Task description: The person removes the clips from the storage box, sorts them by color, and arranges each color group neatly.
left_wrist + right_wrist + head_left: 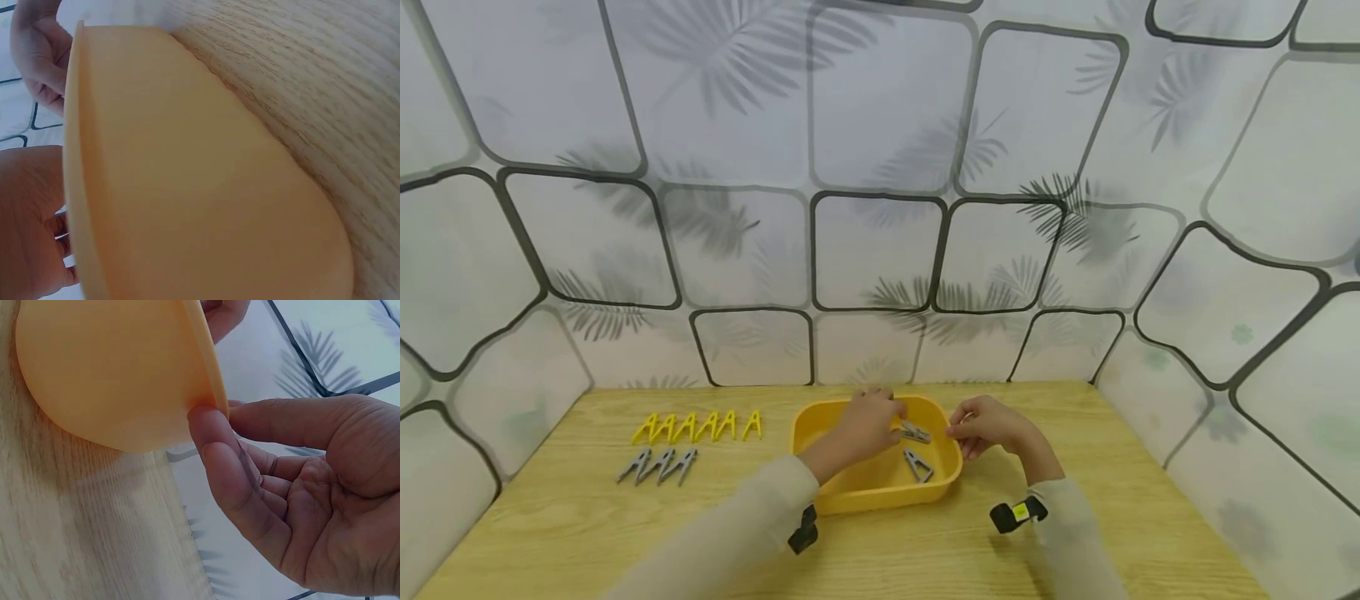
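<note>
A yellow plastic basin (880, 500) stands on the table with several grey clothespins inside. My left hand (867, 423) reaches over it, its fingers bent downward beside a grey clothespin (915, 432). Whether the fingers touch that clothespin is unclear, since the tips are partly hidden. Another grey clothespin (918, 466) lies nearer the basin's front right corner. At the basin's right side my right hand (992, 427) pinches the rim. In the right wrist view, its thumb and index finger (215, 472) meet at the yellow rim (215, 369).
On the left of the wooden table (700, 533), several yellow clothespins (697, 426) stand in a row. Grey clothespins (658, 465) form a shorter row in front of them. A patterned curtain (880, 250) encloses the table at the back and sides.
</note>
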{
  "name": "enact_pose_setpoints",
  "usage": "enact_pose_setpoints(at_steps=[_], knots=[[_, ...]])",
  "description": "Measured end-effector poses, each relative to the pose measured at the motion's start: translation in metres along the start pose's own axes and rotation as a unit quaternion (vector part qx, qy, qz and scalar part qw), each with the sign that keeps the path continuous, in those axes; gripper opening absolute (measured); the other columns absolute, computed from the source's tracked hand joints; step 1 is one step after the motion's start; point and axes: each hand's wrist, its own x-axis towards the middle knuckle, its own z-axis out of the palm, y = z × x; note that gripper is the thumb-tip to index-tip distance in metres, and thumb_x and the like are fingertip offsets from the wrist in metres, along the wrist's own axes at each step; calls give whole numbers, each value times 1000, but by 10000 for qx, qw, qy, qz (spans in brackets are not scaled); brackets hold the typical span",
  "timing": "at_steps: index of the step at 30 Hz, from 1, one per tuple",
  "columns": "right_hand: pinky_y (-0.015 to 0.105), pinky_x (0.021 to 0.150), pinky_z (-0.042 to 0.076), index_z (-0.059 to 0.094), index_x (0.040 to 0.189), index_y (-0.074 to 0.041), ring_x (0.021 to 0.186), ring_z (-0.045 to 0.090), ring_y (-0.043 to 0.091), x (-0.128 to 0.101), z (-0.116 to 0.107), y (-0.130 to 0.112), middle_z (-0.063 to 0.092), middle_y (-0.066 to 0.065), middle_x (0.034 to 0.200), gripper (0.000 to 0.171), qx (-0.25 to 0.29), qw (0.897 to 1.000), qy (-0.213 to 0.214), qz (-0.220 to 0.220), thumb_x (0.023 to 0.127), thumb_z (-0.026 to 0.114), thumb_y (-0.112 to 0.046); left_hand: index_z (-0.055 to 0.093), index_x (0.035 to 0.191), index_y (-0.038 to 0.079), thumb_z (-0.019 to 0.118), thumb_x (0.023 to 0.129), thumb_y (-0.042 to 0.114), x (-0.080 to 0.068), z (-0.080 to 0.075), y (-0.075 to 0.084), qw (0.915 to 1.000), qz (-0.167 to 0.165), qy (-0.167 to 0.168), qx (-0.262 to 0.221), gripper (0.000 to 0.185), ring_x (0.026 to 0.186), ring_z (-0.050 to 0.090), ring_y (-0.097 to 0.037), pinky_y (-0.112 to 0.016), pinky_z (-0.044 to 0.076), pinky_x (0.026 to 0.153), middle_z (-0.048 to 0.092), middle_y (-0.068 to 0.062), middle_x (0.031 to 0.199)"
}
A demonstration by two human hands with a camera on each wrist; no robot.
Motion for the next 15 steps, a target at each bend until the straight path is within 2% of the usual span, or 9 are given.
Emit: enact_pose_setpoints(at_steps=[8,15], knots=[[33,62,61,63,107,5,58,67,12,-1,-1,1,67,4,71,20,-3,10000,30,-19,98,66,-13,76,112,21,76,91,28,16,11,11,9934,166,-285,1096,22,104,63,-24,-48,51,97,68,-4,109],[35,63,61,63,106,5,58,66,12,0,-1,2,66,3,72,19,31,10000,-1,-38,97,67,-12,76,111,21,73,94,30,20,12,17,9884,60,-488,1439,19,109,64,-25,-48,49,104,70,-4,113]])
